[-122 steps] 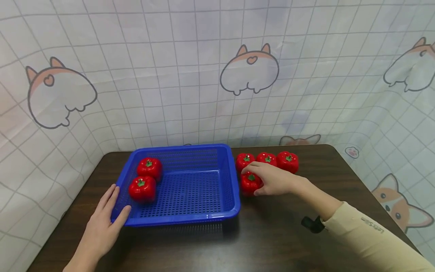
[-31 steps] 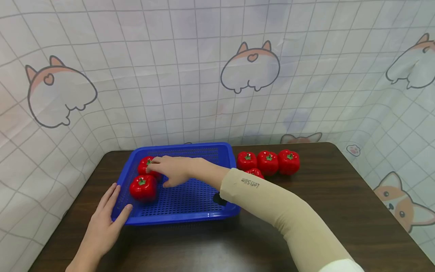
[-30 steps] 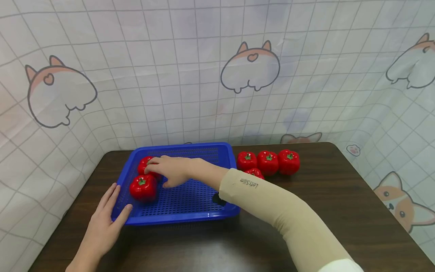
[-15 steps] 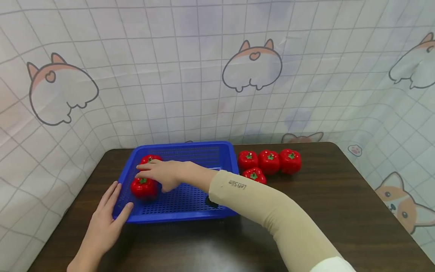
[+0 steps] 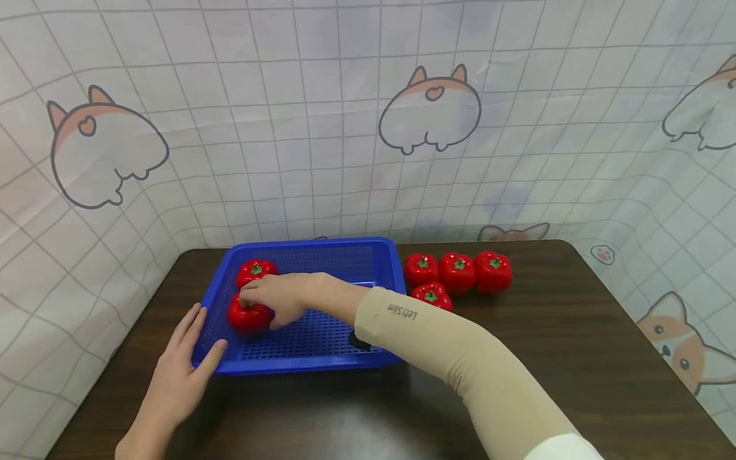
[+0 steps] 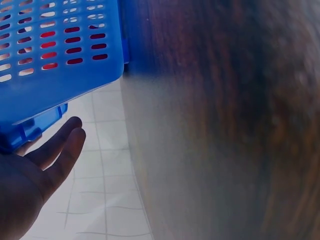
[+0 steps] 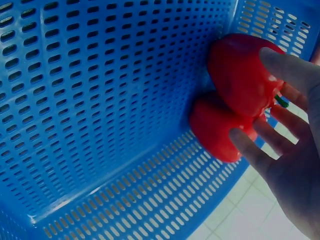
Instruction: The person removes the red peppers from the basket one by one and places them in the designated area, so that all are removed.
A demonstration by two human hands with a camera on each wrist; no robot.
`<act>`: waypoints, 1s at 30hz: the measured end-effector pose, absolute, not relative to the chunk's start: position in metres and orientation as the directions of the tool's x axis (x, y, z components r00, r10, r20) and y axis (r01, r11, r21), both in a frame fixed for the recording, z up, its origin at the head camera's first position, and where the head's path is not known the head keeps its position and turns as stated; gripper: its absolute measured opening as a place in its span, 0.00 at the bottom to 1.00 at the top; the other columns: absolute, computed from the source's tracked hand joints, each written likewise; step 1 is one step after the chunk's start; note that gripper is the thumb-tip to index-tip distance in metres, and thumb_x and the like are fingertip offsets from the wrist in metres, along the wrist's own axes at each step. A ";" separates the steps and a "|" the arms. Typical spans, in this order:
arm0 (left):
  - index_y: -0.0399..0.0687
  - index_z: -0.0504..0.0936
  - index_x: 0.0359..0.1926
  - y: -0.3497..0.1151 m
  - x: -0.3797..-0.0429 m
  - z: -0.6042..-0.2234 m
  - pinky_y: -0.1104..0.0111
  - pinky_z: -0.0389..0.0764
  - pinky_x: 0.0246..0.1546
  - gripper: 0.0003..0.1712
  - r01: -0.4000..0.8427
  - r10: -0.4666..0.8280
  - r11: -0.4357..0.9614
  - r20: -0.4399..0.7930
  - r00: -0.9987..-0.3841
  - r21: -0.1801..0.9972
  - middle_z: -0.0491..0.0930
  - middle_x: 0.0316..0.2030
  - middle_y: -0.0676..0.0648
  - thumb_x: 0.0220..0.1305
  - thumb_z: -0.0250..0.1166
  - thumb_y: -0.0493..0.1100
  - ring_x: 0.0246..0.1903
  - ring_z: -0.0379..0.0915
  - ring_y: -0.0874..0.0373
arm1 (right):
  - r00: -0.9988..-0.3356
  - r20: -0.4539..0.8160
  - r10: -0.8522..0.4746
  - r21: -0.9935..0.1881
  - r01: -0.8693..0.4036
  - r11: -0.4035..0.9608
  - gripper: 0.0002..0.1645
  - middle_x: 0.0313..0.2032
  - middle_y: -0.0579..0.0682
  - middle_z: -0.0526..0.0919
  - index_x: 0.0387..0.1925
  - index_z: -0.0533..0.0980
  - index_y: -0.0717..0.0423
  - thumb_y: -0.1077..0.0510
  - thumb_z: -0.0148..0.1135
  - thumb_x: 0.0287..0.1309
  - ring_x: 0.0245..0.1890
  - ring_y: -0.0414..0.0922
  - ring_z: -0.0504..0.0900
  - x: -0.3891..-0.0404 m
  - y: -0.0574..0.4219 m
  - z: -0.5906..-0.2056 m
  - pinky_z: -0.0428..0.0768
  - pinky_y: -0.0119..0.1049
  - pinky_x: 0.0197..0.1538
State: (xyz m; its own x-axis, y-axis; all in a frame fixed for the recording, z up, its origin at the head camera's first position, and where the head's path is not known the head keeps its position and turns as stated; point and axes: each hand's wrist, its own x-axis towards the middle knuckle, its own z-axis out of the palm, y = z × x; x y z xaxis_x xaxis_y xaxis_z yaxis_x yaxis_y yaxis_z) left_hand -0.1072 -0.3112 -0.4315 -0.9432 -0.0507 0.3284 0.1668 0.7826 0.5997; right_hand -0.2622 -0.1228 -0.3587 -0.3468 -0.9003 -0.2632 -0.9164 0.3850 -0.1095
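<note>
My right hand (image 5: 277,296) reaches into the blue plastic basket (image 5: 310,365) and grips the nearer red bell pepper (image 5: 246,318), fingers over its top and thumb at its right side. The right wrist view shows the thumb on this pepper (image 7: 239,70) and the fingers by its green stem. Just behind it in the basket sits another red bell pepper (image 5: 253,269), touching it. My left hand (image 5: 175,382) rests at the basket's front left corner, fingers stretched along the outside and thumb apart. In the left wrist view those fingers (image 6: 65,157) lie beside the basket wall.
Right of the basket, three red bell peppers stand in a row, the middle pepper (image 5: 457,273) among them. One more pepper (image 5: 432,296) sits in front, partly behind the right sleeve (image 5: 443,332). The dark wooden table (image 5: 552,358) backs onto a patterned cloth (image 5: 322,128).
My right hand has gone from the peppers on the table to the rear pepper in the basket, then forward onto the nearer one, which shifts slightly right. My left hand stays at the corner.
</note>
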 end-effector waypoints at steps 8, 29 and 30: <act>0.40 0.55 0.80 -0.312 -0.108 -0.432 0.29 0.60 0.62 0.41 0.177 -0.045 0.777 0.333 -0.942 0.605 0.50 0.79 0.40 0.76 0.61 0.50 0.72 0.53 0.27 | -0.345 -0.216 -0.914 -0.101 -0.923 0.372 0.32 0.61 0.40 0.72 0.67 0.69 0.45 0.47 0.69 0.66 0.60 0.36 0.70 -0.260 -0.131 -0.356 0.69 0.31 0.66; 0.39 0.55 0.80 -0.313 -0.109 -0.434 0.28 0.60 0.61 0.42 0.157 -0.050 0.792 0.319 -0.947 0.590 0.50 0.79 0.38 0.76 0.61 0.51 0.72 0.53 0.26 | -0.342 -0.283 -0.896 -0.188 -0.896 0.402 0.45 0.69 0.42 0.67 0.74 0.62 0.39 0.50 0.74 0.60 0.67 0.38 0.66 -0.260 -0.133 -0.363 0.71 0.37 0.68; 0.39 0.55 0.80 -0.313 -0.109 -0.434 0.28 0.59 0.61 0.42 0.157 -0.050 0.792 0.319 -0.947 0.590 0.50 0.79 0.38 0.76 0.61 0.51 0.72 0.52 0.26 | -0.339 -0.283 -0.897 -0.190 -0.897 0.399 0.45 0.69 0.42 0.68 0.74 0.62 0.39 0.51 0.75 0.60 0.67 0.38 0.66 -0.260 -0.132 -0.363 0.71 0.37 0.68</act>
State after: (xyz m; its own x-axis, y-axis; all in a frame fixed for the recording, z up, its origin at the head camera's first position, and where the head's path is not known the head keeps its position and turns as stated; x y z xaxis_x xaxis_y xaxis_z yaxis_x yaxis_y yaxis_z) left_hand -0.1086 -0.3133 -0.4341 -0.9466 -0.0499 0.3186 0.1570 0.7917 0.5904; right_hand -0.2604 -0.1316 -0.3626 -0.3395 -0.8971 -0.2828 -0.8969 0.3993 -0.1901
